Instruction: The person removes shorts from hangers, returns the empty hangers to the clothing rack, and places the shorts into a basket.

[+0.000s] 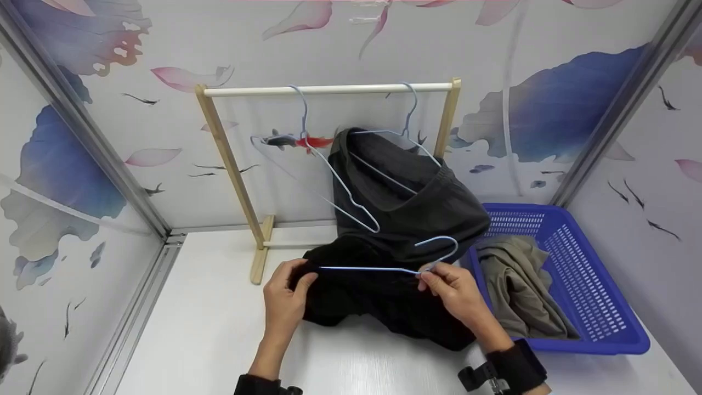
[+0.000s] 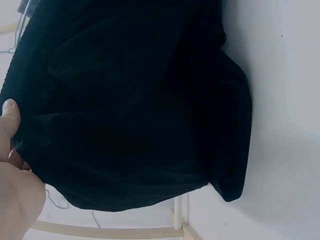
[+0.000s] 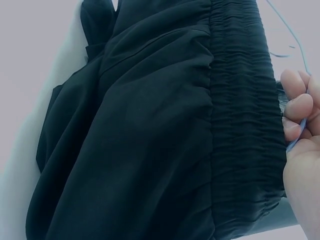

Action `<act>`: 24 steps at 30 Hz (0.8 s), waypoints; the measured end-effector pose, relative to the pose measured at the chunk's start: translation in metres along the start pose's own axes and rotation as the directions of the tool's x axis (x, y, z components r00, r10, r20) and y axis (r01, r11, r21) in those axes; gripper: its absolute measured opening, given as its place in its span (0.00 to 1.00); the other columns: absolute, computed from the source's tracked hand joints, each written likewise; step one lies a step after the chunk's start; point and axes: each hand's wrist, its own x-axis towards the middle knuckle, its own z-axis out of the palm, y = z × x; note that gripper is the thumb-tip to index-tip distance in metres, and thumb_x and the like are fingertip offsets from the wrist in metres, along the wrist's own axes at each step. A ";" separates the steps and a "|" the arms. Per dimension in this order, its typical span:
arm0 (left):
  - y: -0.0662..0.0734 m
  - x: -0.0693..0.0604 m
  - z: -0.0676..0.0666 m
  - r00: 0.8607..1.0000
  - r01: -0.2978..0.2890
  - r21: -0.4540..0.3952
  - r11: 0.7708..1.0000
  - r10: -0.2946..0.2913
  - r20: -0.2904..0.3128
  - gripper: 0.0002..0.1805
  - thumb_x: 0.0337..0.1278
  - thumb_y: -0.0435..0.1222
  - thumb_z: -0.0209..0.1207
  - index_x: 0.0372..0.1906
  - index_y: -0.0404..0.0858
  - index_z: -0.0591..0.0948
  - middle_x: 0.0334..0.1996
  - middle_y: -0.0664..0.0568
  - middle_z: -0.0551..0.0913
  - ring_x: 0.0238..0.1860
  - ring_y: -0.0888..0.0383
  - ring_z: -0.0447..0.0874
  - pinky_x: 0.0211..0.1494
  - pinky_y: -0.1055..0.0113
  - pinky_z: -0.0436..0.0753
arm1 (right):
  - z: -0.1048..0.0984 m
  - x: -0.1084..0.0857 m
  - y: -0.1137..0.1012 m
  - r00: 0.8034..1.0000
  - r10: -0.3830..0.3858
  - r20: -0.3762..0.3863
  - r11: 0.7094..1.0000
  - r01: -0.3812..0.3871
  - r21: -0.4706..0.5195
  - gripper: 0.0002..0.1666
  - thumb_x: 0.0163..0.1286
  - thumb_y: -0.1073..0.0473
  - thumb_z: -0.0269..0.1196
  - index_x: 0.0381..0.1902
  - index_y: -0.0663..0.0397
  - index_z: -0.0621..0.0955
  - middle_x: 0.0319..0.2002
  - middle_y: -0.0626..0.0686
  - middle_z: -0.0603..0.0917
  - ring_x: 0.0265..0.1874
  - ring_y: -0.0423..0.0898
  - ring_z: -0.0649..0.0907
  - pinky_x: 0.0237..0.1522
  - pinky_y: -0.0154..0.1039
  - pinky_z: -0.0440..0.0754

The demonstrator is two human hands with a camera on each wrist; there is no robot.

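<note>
A black garment with a gathered elastic waistband [image 3: 245, 120], its full shape hidden in folds, lies bunched over the white table in the head view. My left hand [image 1: 284, 293] grips the waistband at its left end, thumb on the near side of the black cloth [image 1: 362, 302]. In my right hand [image 1: 454, 291], thumb and fingers pinch a light blue wire hanger [image 1: 362, 268] just below its hook. The hanger's bar runs leftward along the waistband toward my left hand. Its left end is hidden in the cloth.
Behind stands a wooden rack [image 1: 230, 164] with a white rail [image 1: 351, 89]. From it hang a bare blue hanger [image 1: 343, 184] and a dark grey garment [image 1: 406, 214] on another hanger. At right, a blue basket [image 1: 609, 269] holds an olive garment [image 1: 521, 291].
</note>
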 end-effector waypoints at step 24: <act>0.010 -0.006 0.008 0.981 0.003 -0.164 0.986 -0.035 -0.192 0.12 0.47 0.18 0.72 0.40 0.27 0.88 0.34 0.40 0.89 0.39 0.57 0.90 0.43 0.75 0.85 | -0.001 -0.001 -0.004 0.997 0.072 -0.036 0.997 -0.072 -0.011 0.12 0.73 0.76 0.59 0.29 0.64 0.84 0.24 0.58 0.83 0.19 0.46 0.75 0.22 0.32 0.73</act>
